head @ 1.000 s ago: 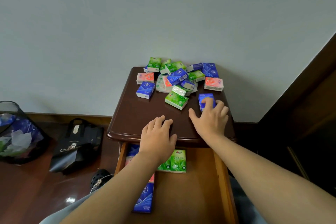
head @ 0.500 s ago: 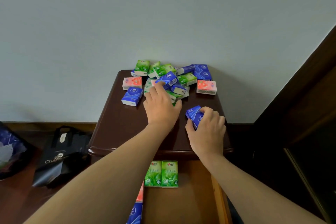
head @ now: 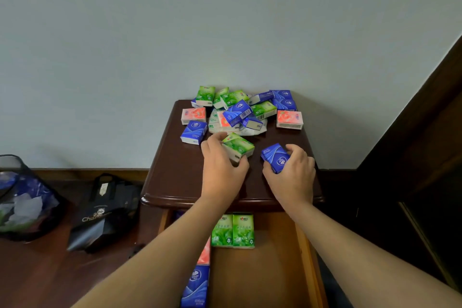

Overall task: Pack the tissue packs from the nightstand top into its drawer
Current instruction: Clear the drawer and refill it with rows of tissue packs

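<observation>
A dark wooden nightstand (head: 175, 177) stands against the wall with several green, blue and pink tissue packs heaped at its back (head: 240, 112). My left hand (head: 222, 170) grips a green pack (head: 237, 145) just off the top. My right hand (head: 292, 175) holds a blue pack (head: 275, 157), lifted and tilted. Below the front edge the drawer (head: 307, 257) stands open. Inside it lie two green packs (head: 232, 231) side by side, plus a pink pack (head: 205, 254) and a blue pack (head: 196, 285) partly hidden by my left forearm.
A black paper bag (head: 105, 212) and a dark mesh bin (head: 22, 197) with crumpled paper sit on the floor left of the nightstand. Dark wood furniture (head: 425, 157) rises close on the right. The pale wall is directly behind.
My left hand went from the front edge up into the pile and came back holding a green pack. My right hand picked up the blue pack and drew it toward the front.
</observation>
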Demonstrator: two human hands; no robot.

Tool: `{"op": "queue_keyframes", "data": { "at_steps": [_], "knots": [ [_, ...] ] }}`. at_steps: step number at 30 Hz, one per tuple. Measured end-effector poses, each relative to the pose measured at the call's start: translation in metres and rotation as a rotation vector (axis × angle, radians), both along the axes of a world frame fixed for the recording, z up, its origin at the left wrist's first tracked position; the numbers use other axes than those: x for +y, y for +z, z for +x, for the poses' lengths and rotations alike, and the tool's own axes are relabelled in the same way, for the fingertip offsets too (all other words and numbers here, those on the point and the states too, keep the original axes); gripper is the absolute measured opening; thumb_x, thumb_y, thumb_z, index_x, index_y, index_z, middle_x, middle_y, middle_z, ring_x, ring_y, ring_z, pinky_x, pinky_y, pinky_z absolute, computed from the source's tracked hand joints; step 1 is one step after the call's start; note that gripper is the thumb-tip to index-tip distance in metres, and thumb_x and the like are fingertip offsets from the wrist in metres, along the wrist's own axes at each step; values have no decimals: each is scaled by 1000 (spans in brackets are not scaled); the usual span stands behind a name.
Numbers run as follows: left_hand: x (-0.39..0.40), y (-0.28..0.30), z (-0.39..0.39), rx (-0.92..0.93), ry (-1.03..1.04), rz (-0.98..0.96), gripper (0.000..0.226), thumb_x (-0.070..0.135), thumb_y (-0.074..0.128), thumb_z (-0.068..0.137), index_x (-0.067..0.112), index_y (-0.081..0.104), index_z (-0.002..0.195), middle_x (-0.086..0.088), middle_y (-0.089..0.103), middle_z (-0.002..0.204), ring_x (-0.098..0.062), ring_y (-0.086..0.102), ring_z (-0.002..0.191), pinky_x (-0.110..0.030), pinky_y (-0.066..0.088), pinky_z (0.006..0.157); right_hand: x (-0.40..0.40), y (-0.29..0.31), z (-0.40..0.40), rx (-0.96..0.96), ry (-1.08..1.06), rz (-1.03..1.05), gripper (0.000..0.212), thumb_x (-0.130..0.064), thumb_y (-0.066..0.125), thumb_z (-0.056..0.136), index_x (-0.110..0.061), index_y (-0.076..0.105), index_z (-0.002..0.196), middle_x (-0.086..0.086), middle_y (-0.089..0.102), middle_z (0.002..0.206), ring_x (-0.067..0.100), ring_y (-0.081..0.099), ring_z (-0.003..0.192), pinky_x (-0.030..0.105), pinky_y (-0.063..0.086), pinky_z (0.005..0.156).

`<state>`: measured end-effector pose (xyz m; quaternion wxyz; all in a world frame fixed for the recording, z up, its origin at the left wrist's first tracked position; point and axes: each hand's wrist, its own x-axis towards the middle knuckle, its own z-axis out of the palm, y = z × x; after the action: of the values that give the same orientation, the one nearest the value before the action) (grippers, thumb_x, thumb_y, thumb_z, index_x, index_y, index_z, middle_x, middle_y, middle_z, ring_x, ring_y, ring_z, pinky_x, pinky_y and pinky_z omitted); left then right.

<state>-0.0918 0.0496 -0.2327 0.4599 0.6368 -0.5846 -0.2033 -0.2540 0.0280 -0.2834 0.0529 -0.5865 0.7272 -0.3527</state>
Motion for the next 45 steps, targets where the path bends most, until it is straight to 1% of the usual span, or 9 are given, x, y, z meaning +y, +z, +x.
{"op": "queue_keyframes", "data": {
  "at_steps": [4,7,11,16,21,25,30,36,45],
  "knots": [
    [51,-9,18,161,30,109,50,18,80,86,30,56,128,8,40,125,10,51,103,1,40,78,9,13,-10,-207,118,91,63,-49,90,70,-18,69,121,2,69,113,24,62,105,37,49,94],
    [85,-15,30,295,61,154,44,15,79,86,35,61,122,7,46,129,9,56,105,-14,50,90,33,28,-16,-574,215,193,59,-58,89,68,-30,71,116,-11,73,107,1,69,91,21,54,80],
    [129,-28,38,485,51,230,45,24,86,82,35,62,120,-1,63,127,-14,67,110,-41,61,93,76,33,-13,-917,290,282,56,-62,85,73,-33,71,119,-1,75,113,13,76,92,30,63,82],
    [175,-50,52,482,121,299,56,50,93,69,36,59,112,6,66,117,-12,66,109,-42,59,96,136,9,-8,-1295,277,451,44,-10,81,88,-26,67,127,10,65,129,20,76,104,35,63,82],
    [204,-68,69,302,212,270,54,25,93,75,34,52,109,14,47,115,-12,56,110,-28,49,94,178,-22,2,-1106,202,593,88,12,86,72,-35,48,137,13,65,120,28,73,104,49,63,90],
    [216,-77,82,321,218,289,66,13,92,75,34,46,118,12,42,119,0,52,105,-8,43,78,190,-32,20,-1003,136,643,62,2,92,69,-13,65,122,8,77,105,23,74,97,39,59,87],
    [221,-80,93,340,141,322,62,16,91,77,43,49,114,11,46,124,1,55,104,-2,47,69,191,-44,51,-1087,47,752,31,-23,90,79,-20,74,105,-2,80,88,15,73,86,32,56,69],
    [223,-84,93,434,117,297,61,20,92,77,43,52,118,10,61,129,-13,63,119,-36,61,93,186,-62,79,-1057,-79,754,42,-16,90,81,-12,66,116,11,75,108,25,75,90,33,59,58],
    [224,-86,95,444,114,251,63,17,90,78,41,51,121,16,54,129,-6,57,123,-24,59,88,178,-79,97,-1021,-152,724,29,-13,83,87,-12,66,111,14,72,112,27,73,95,30,59,55]
  ]
}}
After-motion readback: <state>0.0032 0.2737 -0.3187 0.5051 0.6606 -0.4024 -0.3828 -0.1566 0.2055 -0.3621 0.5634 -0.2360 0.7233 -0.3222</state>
